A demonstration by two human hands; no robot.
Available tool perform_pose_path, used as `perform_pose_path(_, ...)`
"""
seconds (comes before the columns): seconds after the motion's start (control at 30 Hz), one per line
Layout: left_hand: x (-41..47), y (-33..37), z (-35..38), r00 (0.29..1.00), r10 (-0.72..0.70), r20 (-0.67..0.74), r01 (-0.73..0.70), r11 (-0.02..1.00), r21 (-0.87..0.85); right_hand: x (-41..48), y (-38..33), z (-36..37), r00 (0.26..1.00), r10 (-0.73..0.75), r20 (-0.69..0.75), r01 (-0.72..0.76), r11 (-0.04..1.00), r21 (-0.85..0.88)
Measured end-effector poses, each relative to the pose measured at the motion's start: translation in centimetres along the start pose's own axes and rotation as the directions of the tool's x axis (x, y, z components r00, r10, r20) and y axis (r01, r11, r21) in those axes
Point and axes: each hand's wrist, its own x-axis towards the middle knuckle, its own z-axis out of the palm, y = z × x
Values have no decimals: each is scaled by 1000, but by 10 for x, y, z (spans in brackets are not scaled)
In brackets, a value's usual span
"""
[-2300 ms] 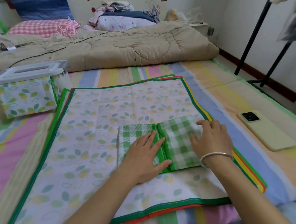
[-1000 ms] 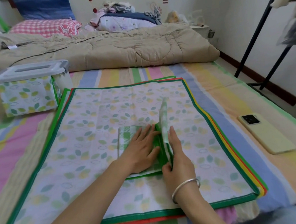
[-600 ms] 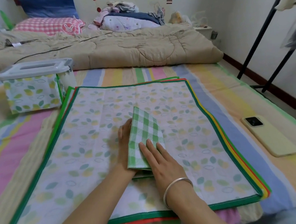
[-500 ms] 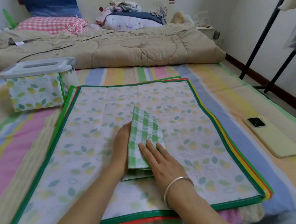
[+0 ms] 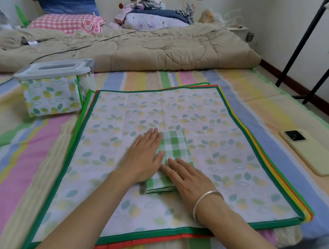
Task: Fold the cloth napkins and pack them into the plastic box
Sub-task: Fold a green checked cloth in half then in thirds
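Folded green checked napkin (image 5: 174,150) mid leaf-print stack (image 5: 217,121), well inside its edges. Left grip (image 5: 144,158) flat, fingers straight, pressing napkin's 9 o'clock edge; right grip (image 5: 188,177) likewise flat on 5 o'clock corner. Plastic box (image 5: 52,94) lidded at 10 o'clock, just beside stack corner.

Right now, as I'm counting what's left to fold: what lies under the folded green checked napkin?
The checked napkin lies on a flat leaf-print napkin. Red, yellow and green hems of more napkins show beneath that at the edges. Their faces are covered, so their prints cannot be seen.
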Motion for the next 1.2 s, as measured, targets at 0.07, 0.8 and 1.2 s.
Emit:
perform_pose_path(0.07,3,-3,0,1000,25,9,-25,999,39,-2,4,0,992,-85,-95,87,996,8)
perform_pose_path(0.8,-2,-8,19,999,51,-11,-47,967,250,55,30,-4,966,244,82,-256,873,414)
perform_pose_path(1.2,-1,-8,19,999,41,8,-41,947,318,46,37,-33,819,573,19,-503,703,503)
